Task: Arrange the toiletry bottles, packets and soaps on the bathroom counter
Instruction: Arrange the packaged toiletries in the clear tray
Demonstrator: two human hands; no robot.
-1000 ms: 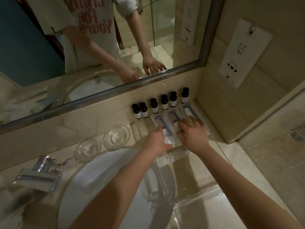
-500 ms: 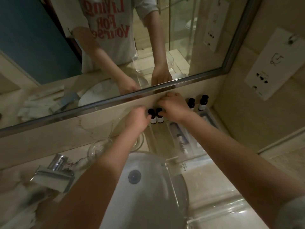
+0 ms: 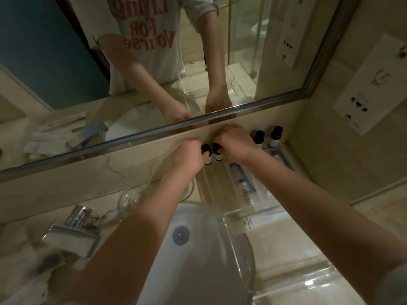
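At the back of the bench (image 3: 26,230), under the mirror (image 3: 66,84), 2 bottles (image 3: 258,137) stand clear and others sit beneath the hands. Risk: a sideways nudge could topple the crowded row. The left hand (image 3: 189,155) reaches forward, fingers pinching the end bottle (image 3: 206,151). The right hand (image 3: 233,144) arches knuckles-up over its neighbours, fingers curled; its grip cannot be told.

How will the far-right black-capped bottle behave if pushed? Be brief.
The far-right bottle is tall and narrow, so a push near its cap would probably tip it. Small, so likely light. Seemingly round, so it may roll once down.
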